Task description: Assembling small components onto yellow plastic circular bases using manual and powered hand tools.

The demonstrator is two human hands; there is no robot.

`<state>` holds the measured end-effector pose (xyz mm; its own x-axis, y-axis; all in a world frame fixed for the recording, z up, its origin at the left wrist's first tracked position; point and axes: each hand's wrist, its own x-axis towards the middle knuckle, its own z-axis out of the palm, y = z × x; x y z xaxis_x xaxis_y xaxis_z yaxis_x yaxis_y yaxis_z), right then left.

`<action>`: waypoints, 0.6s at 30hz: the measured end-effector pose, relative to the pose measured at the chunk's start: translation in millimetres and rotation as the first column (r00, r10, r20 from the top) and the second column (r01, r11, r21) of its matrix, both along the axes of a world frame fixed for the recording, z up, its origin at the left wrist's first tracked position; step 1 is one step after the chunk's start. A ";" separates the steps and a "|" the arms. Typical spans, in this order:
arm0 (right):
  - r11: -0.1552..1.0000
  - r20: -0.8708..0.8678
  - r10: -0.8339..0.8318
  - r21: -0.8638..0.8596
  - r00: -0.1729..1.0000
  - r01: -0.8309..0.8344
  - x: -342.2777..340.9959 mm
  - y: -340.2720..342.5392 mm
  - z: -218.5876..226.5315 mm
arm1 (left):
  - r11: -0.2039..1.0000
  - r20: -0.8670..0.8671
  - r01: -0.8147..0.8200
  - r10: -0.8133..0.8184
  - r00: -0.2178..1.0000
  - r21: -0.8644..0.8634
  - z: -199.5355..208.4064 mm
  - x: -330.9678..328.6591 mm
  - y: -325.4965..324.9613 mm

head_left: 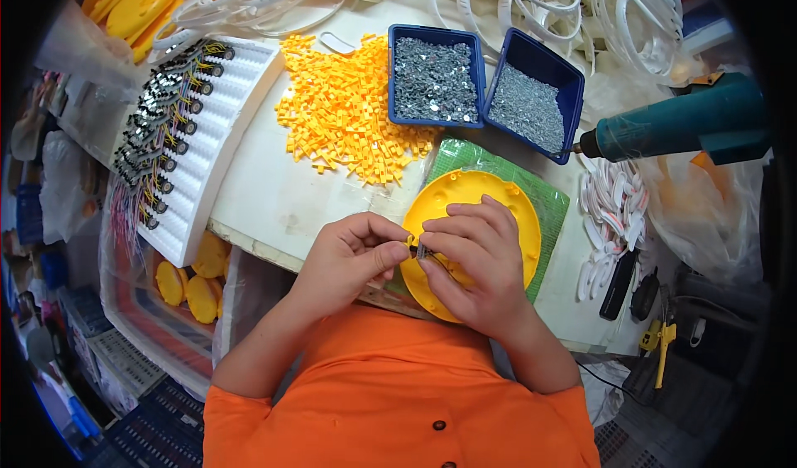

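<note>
Over a round yellow plastic cover [525, 219], my two hands meet at a small dark-and-grey part [422, 252]. My left hand [342, 262] pinches it from the left between thumb and fingertips. From the other side, the thumb and fingers of my right hand [481, 273] close on it; its upper fingers are curved above the cover. Fingers hide much of the part, so its exact kind does not show. The cover lies hollow side up, with small raised posts inside, on a green wrapped pad [554, 210] at the table's near edge.
Yellow plastic pieces [336, 111] lie heaped beyond my hands. Two blue bins hold metal washers [433, 78] and screws [527, 98]. A teal power screwdriver [681, 123] juts in from the right, above white strips [610, 210]. A white foam tray [220, 136] carries wired modules at left.
</note>
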<state>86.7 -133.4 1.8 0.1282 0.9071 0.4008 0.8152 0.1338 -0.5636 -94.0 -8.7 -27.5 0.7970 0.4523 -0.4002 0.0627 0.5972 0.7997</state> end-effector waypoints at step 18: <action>0.967 -0.112 0.123 -0.209 0.986 -0.145 16.9 1.1 11.9 | 0.190 -0.002 0.011 -0.049 0.999 0.982 10.9 5.1 -6.7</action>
<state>103.6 -132.3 13.7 0.0284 0.9823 0.1849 0.7377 0.1042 -0.6671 -88.9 -15.4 -16.6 0.8201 0.4398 0.3661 0.0316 -0.6736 0.7384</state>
